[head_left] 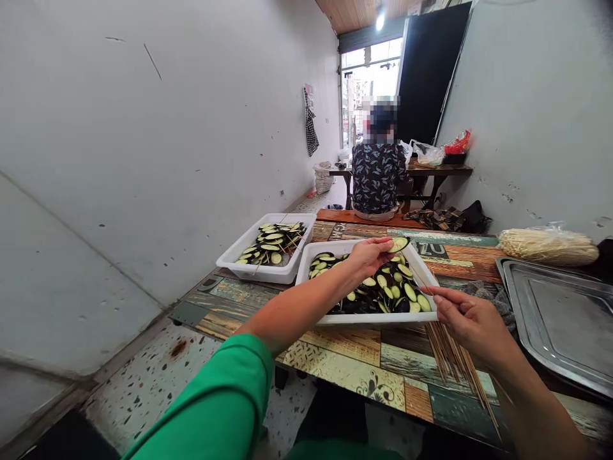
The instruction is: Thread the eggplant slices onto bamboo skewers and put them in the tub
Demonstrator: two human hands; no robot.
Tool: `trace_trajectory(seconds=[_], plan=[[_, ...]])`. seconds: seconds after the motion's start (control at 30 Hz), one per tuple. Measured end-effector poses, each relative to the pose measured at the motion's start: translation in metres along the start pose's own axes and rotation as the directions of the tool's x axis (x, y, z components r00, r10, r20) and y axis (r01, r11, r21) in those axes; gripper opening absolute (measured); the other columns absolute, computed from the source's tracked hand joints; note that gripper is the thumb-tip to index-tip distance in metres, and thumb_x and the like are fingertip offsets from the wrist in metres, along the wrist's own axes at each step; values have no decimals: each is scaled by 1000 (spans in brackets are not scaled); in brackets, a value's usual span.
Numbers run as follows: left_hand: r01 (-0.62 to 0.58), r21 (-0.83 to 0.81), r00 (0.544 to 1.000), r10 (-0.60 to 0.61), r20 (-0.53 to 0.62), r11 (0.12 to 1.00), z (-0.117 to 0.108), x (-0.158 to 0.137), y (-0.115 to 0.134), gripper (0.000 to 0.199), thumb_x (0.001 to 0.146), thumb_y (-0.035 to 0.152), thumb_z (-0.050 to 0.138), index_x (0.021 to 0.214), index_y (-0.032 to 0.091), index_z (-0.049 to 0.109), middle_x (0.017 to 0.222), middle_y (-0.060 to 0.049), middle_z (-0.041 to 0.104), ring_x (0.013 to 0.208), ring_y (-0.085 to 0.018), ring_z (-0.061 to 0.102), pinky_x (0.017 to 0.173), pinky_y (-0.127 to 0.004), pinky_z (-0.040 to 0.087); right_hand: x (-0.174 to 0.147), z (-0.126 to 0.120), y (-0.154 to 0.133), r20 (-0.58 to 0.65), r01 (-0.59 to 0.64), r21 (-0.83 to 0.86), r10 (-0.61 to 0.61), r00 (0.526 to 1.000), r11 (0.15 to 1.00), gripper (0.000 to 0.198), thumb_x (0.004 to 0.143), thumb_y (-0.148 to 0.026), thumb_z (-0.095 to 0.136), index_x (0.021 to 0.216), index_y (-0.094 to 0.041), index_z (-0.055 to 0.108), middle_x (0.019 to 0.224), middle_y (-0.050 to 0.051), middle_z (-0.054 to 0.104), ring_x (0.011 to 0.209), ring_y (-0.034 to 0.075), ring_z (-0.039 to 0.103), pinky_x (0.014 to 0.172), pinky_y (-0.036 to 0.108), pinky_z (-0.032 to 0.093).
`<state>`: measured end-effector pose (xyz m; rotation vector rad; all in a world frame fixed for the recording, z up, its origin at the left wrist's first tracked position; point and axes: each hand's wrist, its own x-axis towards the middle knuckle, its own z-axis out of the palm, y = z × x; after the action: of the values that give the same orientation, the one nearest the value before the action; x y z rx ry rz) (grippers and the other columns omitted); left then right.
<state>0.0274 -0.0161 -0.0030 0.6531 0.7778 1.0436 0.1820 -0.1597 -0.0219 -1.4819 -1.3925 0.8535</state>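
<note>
My left hand (368, 258) is closed on an eggplant slice (399, 245), pinching it by one edge above a white plastic tub (368, 318). Thin and slanting, a bamboo skewer (422, 280) runs up from the fingertips of my right hand (463, 317) toward that slice; whether the two touch is unclear. Many loose eggplant slices (382, 281), dark-skinned with pale green flesh, fill the tub between my arms. Below my right hand a spread of loose bamboo skewers (447, 354) lies on the table, partly hidden by the hand.
To the left, another white tub (249, 273) contains skewered eggplant slices (274, 239). Metal trays (560, 313) and a bagged bundle of skewers (548, 246) lie at the right on the patterned wooden table (335, 345). A person (378, 172) sits ahead, facing away.
</note>
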Motion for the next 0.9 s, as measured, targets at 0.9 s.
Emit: trace_trajectory(seconds=[0.9], plan=[[31,181,970,-74,233,983,5,-14,-19,20,61,6,78,67,9,59,66,-2,64,62,-9,60,68,-26,50,7,9,9,-111,28,100,-17,994,995,46,72,-47,60,96,-9,68,52,-1,52,46,9,43,41,21,29]])
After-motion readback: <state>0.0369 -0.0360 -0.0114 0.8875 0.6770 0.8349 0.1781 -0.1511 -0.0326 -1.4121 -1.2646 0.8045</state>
